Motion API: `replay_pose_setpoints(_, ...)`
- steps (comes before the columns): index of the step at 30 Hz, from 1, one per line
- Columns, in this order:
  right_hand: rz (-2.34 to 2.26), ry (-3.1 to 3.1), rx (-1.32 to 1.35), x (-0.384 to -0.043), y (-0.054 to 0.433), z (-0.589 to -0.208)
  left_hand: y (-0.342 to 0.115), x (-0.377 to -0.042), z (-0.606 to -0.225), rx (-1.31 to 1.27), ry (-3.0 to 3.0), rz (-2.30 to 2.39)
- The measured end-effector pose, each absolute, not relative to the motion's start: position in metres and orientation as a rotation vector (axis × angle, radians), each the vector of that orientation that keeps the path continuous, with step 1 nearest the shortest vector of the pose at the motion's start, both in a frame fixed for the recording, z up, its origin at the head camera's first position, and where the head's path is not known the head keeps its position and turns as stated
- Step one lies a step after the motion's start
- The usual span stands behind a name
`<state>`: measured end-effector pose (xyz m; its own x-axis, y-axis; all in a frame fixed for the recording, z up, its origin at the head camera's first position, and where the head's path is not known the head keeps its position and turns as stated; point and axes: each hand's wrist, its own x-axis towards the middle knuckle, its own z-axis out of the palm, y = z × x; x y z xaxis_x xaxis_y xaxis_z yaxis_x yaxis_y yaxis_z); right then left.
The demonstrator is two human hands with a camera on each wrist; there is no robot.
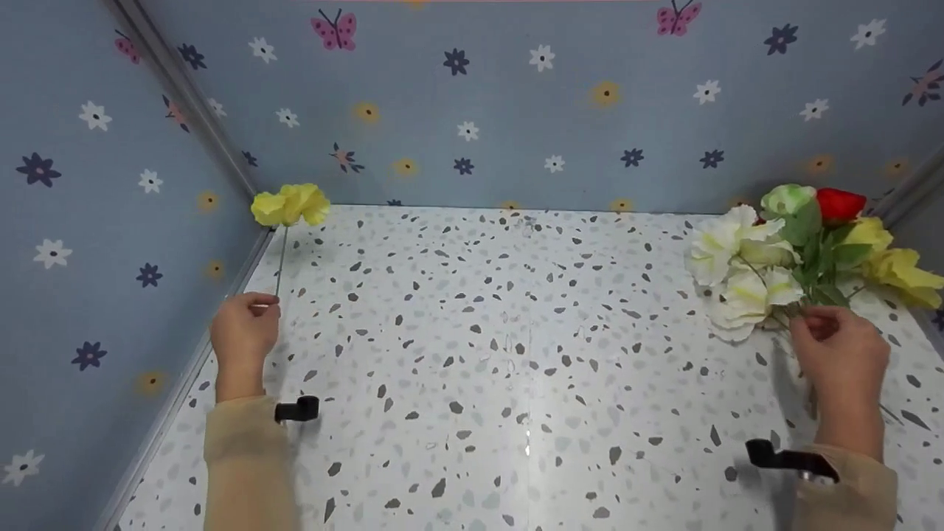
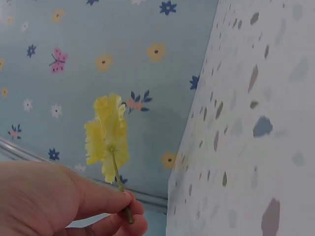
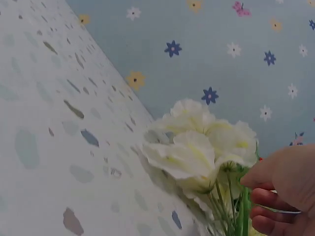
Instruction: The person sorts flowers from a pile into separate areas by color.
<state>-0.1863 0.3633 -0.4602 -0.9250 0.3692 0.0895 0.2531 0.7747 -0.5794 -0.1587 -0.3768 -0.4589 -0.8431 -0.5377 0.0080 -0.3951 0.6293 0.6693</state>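
Observation:
In the head view my left hand [image 1: 247, 324] pinches the thin stem of a yellow artificial flower [image 1: 291, 205] between thumb and fingertips. Its frilly bloom [image 2: 107, 135] rises beyond the fingers in the left wrist view, and the stem's cut end pokes out below them. On the right, my right hand [image 1: 841, 346] has its thumb and curled fingers at the stems of a flower bunch [image 1: 811, 258]. White blooms [image 3: 189, 147] lean to the left of this hand. A red flower [image 1: 839, 205], a pale green one [image 1: 788, 199] and yellow ones [image 1: 903, 273] sit among green leaves.
Both hands work over a white speckled tabletop [image 1: 472, 354]. Blue panels [image 1: 501, 96] printed with flowers and butterflies stand along the back and left sides, joined by a grey corner strip [image 1: 195, 96]. Black wrist mounts [image 1: 297, 409] project from the sleeves.

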Motion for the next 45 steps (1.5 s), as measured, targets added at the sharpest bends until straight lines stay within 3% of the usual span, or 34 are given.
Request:
replay_pose_setpoints(15, 0.931, -2.806, -0.662, -0.188, 0.379, -0.464, -0.404, -0.152, -0.479, 0.965, -2.665, -0.968)
replay_pose_setpoints(34, 1.012, -2.745, -0.826, -0.182, 0.378, -0.458, -0.403, -0.158, -0.486, 0.928, -2.707, -0.957)
replay_pose_setpoints(45, 1.150, -2.601, -0.908, -0.182, 0.367, -0.434, -0.408, -0.152, -0.491, 0.920, -2.692, -0.939)
